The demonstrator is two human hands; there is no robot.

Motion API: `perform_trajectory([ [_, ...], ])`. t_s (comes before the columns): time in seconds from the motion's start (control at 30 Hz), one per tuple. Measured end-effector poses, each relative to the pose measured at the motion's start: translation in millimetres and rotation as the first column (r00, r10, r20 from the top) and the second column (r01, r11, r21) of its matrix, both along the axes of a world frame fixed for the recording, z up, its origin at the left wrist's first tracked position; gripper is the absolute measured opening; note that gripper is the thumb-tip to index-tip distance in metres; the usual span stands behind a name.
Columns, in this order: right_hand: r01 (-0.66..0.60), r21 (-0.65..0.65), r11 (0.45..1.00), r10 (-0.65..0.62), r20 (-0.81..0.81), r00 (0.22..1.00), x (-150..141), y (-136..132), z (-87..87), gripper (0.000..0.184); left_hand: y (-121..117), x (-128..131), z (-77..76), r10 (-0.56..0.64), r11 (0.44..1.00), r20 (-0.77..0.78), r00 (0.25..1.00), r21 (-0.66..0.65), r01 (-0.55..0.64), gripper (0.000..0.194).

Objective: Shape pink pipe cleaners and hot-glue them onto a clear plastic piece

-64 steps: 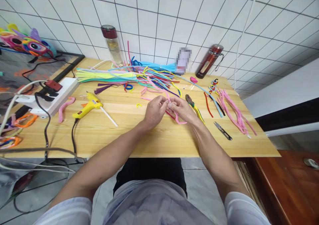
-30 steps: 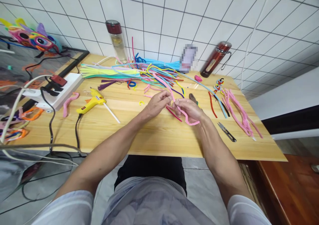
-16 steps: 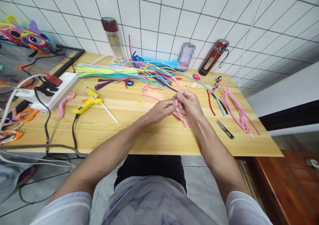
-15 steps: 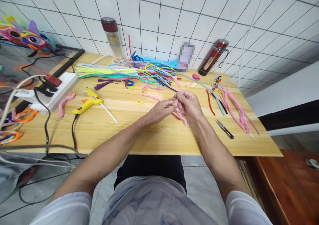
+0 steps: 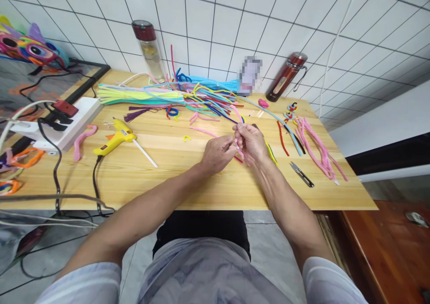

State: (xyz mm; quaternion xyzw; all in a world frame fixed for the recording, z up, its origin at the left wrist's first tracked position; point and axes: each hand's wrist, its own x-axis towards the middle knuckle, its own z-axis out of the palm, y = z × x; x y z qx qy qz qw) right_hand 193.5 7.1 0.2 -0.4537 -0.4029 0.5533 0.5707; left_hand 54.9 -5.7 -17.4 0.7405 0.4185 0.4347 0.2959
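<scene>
Now left hand [image 5: 218, 154] curls into fist beside right hand [image 5: 252, 143], fingers flatter moments ago; both pinch pink fuzzy stem [image 5: 237, 112] over desk [image 5: 188, 189]. Tighter hold suggests bending or twisting in progress. Yellow-handled pliers [image 5: 272, 155] lie near, partly hidden by right hand.

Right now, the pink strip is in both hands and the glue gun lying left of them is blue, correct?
No: the glue gun is yellow, not blue, as the head view shows; the pink strip is in the left hand and right hand.
</scene>
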Motion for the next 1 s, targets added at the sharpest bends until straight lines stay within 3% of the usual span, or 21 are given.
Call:
perform_trajectory([
  [0.1,0.05,0.013,0.999,-0.05,0.007,0.999,8,7,-1.5,0.037,-7,3,-3.7,0.015,0.997,-0.019,1.0,0.073,-0.014,0.019],
  [0.23,0.194,0.084,0.977,-0.193,-0.023,0.981,32,20,2.2,0.032,-21,8,-8.9,-0.127,0.978,-0.032,0.991,0.163,0.131,0.016],
  [0.33,0.229,0.104,0.968,-0.226,-0.041,0.973,38,22,4.5,0.032,-23,6,-7.7,-0.174,0.981,0.026,0.984,0.092,0.171,0.014],
  [0.5,0.215,0.135,0.967,-0.207,-0.075,0.976,27,19,3.2,0.033,-12,-6,1.8,-0.126,0.987,0.216,0.968,-0.067,0.143,0.018],
  [0.6,0.211,0.149,0.966,-0.207,-0.042,0.977,26,18,2.5,0.034,-9,-7,5.3,-0.137,0.97,0.281,0.95,-0.155,0.185,0.022],
  [0.8,0.164,0.251,0.954,-0.19,0.084,0.978,23,13,2.3,0.039,-5,3,-3.1,-0.176,0.917,0.333,0.926,-0.287,0.277,0.015],
  [1.0,0.156,0.324,0.933,-0.239,0.235,0.942,16,4,3.2,0.04,-2,6,-9.8,-0.194,0.878,0.395,0.898,-0.338,0.338,0.012],
])
